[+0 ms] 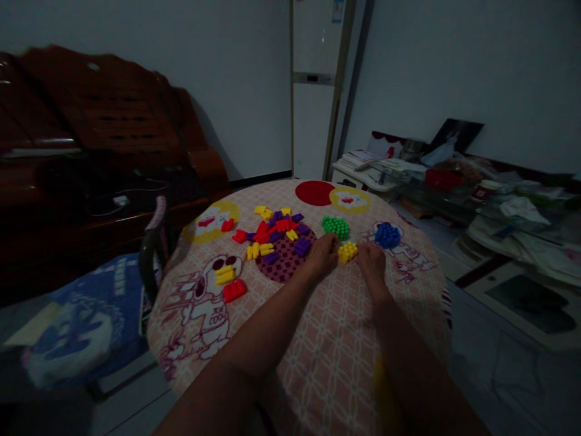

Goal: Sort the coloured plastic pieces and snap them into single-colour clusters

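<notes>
Both my hands are over the right half of a round table, with a small yellow block cluster (348,252) between them. My left hand (324,252) is closed with curled fingers, just left of the yellow cluster and in front of a green block cluster (335,227). Whatever its fingers hold, if anything, is hidden. My right hand (372,261) is closed like a fist against the right side of the yellow cluster; I cannot tell whether it touches it. Behind and right of that hand lies a blue block cluster (387,235).
Loose red blocks (262,232), purple blocks (302,246) and yellow blocks (260,250) spread across the left-centre of the patterned tablecloth (327,339). A chair (97,309) stands at the left. A cluttered cabinet (422,175) runs along the right, a wooden sofa (104,121) behind left.
</notes>
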Tool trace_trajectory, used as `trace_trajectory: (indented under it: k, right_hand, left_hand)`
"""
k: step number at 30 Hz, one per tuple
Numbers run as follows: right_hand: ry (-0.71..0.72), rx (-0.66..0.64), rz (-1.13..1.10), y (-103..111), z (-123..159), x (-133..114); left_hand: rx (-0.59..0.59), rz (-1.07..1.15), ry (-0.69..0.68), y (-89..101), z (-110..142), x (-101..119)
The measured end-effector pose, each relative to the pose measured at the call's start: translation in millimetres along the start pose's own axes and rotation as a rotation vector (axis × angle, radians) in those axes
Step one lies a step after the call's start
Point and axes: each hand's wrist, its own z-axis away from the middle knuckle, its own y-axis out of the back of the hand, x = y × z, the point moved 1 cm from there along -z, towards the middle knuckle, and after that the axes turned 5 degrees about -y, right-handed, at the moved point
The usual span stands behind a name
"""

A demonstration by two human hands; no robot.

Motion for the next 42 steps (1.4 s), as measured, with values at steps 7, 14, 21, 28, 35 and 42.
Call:
trace_trajectory:
  k: [7, 14, 21, 28, 35, 42]
  right_hand:
    - [-0.017, 0.01, -0.068, 1, 2, 0]
    - [-0.028, 0.001, -0.087, 2, 1, -3]
    - [-0.039, 0.012, -0.098, 3, 2, -3]
    - [-0.045, 0.013, -0.064, 0, 0, -1]
    - [-0.024, 0.003, -0.071, 1, 1, -1]
    - [-0.043, 0.005, -0.063, 2, 1, -2]
  left_hand:
    - [-0.21, -0.565, 0.3, 107.5, -1, -22]
    - [-0.441, -0.731, 0.598, 164.7, 16, -42]
    - [-0.465, -0.788, 0.561, 146.4, 13, -32]
    - [-0.456, -0.725, 0.541, 151.5, 15, -37]
    - [-0.455, -0.768, 0.609, 150.5, 15, -36]
    - [-0.391, -0.764, 0.639, 160.6, 16, -36]
